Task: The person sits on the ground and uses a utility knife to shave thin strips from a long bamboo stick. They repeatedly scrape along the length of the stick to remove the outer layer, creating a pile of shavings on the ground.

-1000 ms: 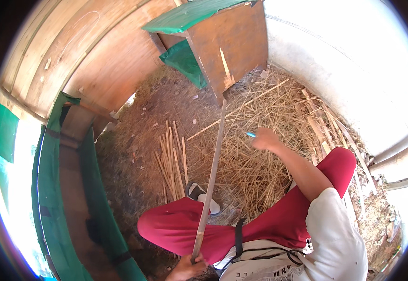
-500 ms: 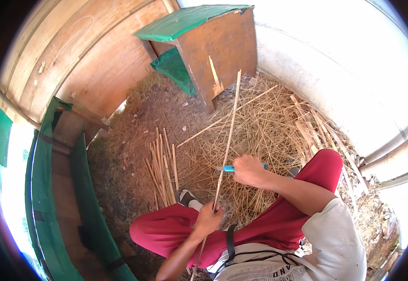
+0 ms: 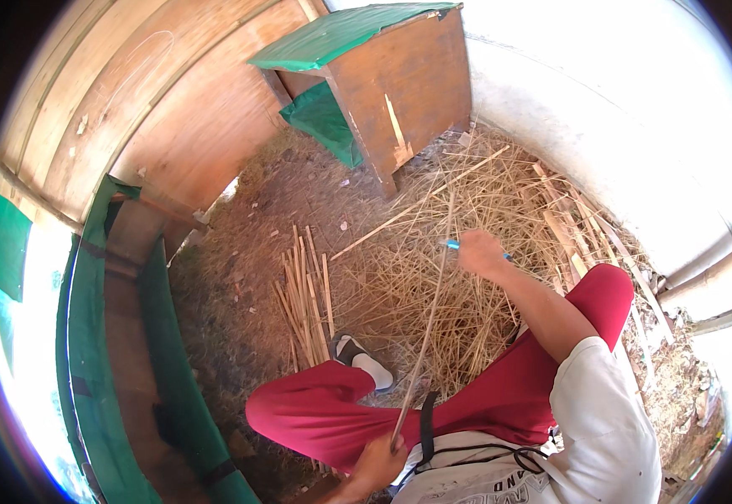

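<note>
My left hand (image 3: 378,464) is low by my lap, closed around the lower end of a long, thin bamboo strip (image 3: 427,336). The strip slants up and away over the straw. Farther out, my right hand (image 3: 481,254) is wrapped around a blue utility knife (image 3: 453,244). Its front end is at the strip's upper part; whether the blade touches the strip I cannot tell. A pile of cut strips (image 3: 305,294) lies on the dirt to the left of the strip, beyond my sandalled foot (image 3: 347,349).
Thin straw-like shavings (image 3: 408,286) cover the ground ahead. Split wood pieces (image 3: 563,227) lie along the white wall (image 3: 601,109) at right. A wooden cabinet with a green cover (image 3: 416,84) stands at the back. Green-covered benches (image 3: 101,361) line the left side.
My left hand has drawn back toward my lap with the strip's lower end. My right hand with the knife has moved up and outward along the strip. The view has shifted slightly.
</note>
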Motion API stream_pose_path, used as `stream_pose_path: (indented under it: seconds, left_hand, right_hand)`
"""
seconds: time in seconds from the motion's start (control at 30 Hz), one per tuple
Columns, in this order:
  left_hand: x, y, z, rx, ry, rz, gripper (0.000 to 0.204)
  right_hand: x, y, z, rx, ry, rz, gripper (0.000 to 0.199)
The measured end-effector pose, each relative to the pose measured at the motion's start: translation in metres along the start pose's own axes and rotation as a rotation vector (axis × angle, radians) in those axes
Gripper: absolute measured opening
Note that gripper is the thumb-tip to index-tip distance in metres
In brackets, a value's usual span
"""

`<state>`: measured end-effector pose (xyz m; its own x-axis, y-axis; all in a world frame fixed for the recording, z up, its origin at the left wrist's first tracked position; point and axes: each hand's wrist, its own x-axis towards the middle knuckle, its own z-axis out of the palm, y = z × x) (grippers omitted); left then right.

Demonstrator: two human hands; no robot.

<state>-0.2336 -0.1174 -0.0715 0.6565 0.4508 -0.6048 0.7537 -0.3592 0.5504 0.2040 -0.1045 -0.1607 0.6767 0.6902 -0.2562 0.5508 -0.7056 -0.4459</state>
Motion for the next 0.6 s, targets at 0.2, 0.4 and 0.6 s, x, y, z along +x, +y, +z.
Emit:
stream_pose_path:
  seconds: [0.2, 0.4, 0.6]
  left_hand:
    - [-0.068, -0.034, -0.009, -0.042, 0.086, -0.153, 0.017]
    - [-0.070, -0.043, -0.023, -0.071, 0.224, -0.211, 0.018]
    - [0.008, -0.012, -0.024, -0.182, 0.296, -0.074, 0.021]
  right_hand:
    - [0.014, 0.026, 0.016, 0.004, -0.006, 0.108, 0.024]
    - [0.012, -0.017, 0.018, 0.049, -0.140, -0.026, 0.021]
    - [-0.064, -0.091, 0.006, 0.115, -0.343, -0.253, 0.019]
